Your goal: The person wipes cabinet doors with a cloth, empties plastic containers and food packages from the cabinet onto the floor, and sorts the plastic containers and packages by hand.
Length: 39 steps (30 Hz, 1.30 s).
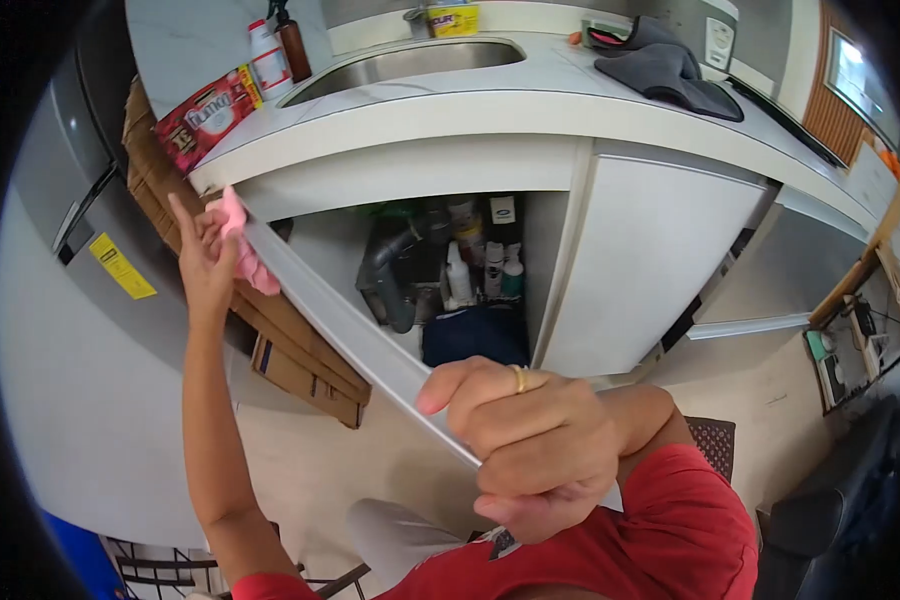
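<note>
An open white cabinet door (355, 345) swings out toward me beneath the counter, seen from above along its edge. At its hinge end, my left hand (208, 250) presses a pink cloth (236, 250) against the door; the index finger sticks out while the other fingers hold the cloth. My right hand (535, 440), with a ring on one finger, is closed around the door's free end, close to the camera. Its palm side is hidden. Inside the cabinet (545, 270) are a grey drain pipe (385, 275), a white spray bottle (458, 275), several other bottles and a dark cloth (475, 337).
On the counter (570, 105) are a sink (420, 62), a red package (208, 118), a white bottle (268, 60), a brown spray bottle (291, 42) and a grey cloth (665, 70). Folded cardboard (305, 375) leans by the fridge (100, 330) at left. A second cabinet door (650, 260) is closed.
</note>
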Motion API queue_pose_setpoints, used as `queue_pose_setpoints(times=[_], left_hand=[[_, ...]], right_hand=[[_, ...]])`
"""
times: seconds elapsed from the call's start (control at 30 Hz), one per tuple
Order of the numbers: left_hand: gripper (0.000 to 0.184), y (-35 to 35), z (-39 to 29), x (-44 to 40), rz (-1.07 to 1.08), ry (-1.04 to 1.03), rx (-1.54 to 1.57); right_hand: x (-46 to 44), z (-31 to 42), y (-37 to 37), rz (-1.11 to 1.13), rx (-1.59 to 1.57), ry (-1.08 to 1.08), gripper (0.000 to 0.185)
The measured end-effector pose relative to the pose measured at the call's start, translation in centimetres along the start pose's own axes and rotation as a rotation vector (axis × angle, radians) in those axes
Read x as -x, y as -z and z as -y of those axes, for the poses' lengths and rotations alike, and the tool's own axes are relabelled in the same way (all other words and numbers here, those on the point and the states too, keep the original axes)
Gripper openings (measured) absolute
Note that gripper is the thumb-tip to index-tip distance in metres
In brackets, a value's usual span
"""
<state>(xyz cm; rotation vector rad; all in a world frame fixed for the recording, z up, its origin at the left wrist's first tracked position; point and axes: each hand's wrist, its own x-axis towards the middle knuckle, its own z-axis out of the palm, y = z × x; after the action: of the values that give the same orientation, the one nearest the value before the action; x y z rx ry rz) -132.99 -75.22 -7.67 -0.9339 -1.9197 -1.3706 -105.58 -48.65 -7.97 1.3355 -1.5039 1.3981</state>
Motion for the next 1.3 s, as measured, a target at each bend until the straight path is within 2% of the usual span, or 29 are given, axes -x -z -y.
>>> queue_pose_setpoints(times=[0.1,0.17,0.3,0.37,0.43,0.47,0.5,0.53,0.57,0.6,0.7,0.77,0.8,0.87,0.93,1.0,1.03,1.17,1.23,1.27,1.3], left_hand=[[0.082,0.8,1.6,0.2,0.070,0.064,-0.035],[0.079,0.4,1.1,0.1,0.111,-0.158,-0.296],[0.075,0.5,0.8,-0.8,0.117,-0.145,-0.372],[0.068,0.4,2.6,-2.0,0.127,-0.166,-0.475],[0.060,1.7,6.4,-2.5,0.139,-0.196,-0.671],[0.070,1.4,4.8,-2.3,0.189,0.023,-0.565],[0.080,1.1,4.8,-2.1,0.177,-0.156,-0.703],[0.088,1.2,5.3,-2.4,0.199,-0.140,-0.632],[0.091,1.0,5.5,-2.9,0.174,-0.141,-0.695],[0.092,0.9,5.0,-3.2,0.204,-0.053,-0.706],[0.094,0.6,4.5,-3.6,0.188,-0.038,-0.737],[0.095,0.3,3.4,-3.4,0.198,0.103,-0.749],[0.095,0.4,2.5,-3.2,0.190,0.096,-0.752],[0.095,0.7,0.9,-1.8,0.179,-0.200,-0.551],[0.093,0.9,1.2,-1.8,0.221,-0.173,-0.558],[0.092,0.4,1.8,-2.5,0.237,-0.027,-0.758],[0.092,0.3,3.3,-3.3,0.258,-0.036,-0.924],[0.091,0.2,4.8,-3.8,0.201,-0.086,-0.952],[0.089,0.0,1.7,-3.7,0.247,0.092,-0.832],[0.089,-0.4,1.8,-3.4,0.243,0.094,-0.830],[0.089,-0.5,2.0,-3.1,0.151,-0.034,-0.732]], right_hand=[[0.0,-0.3,-0.3,-0.011,-0.052,0.011,0.016],[-0.1,-0.4,-0.1,-0.007,-0.059,0.019,0.015],[-0.2,-0.2,-0.2,0.003,-0.060,0.001,0.012],[-0.3,-0.2,-0.6,0.011,-0.090,0.025,0.010],[-0.1,0.0,-0.7,-0.055,-0.026,0.008,0.015],[-0.3,0.0,-0.6,-0.040,-0.089,0.019,0.015],[-0.5,0.2,-0.1,-0.005,-0.048,-0.021,0.017],[-0.6,0.3,0.1,0.034,0.000,-0.060,0.019],[-0.7,0.3,0.1,0.043,-0.034,-0.046,0.019],[-0.6,0.4,0.0,0.053,-0.028,-0.053,0.017],[-0.8,1.0,-0.1,0.092,0.004,-0.082,0.015],[-0.7,1.5,0.0,0.120,0.038,-0.103,0.016],[-0.6,1.5,0.1,0.106,0.048,-0.114,0.016],[-0.5,1.7,0.3,0.091,0.061,-0.120,0.017],[-0.5,1.6,0.4,0.094,0.041,-0.117,0.016],[-0.6,1.7,0.0,0.104,0.050,-0.116,0.016],[-0.7,1.8,-0.1,0.108,0.067,-0.121,0.016],[-0.4,1.5,-0.1,0.097,0.051,-0.127,0.017],[-0.2,1.3,-0.2,0.057,0.037,-0.105,0.017],[-0.2,1.4,-0.1,0.062,0.037,-0.105,0.017],[-0.3,1.4,-0.2,0.067,0.051,-0.110,0.017]])
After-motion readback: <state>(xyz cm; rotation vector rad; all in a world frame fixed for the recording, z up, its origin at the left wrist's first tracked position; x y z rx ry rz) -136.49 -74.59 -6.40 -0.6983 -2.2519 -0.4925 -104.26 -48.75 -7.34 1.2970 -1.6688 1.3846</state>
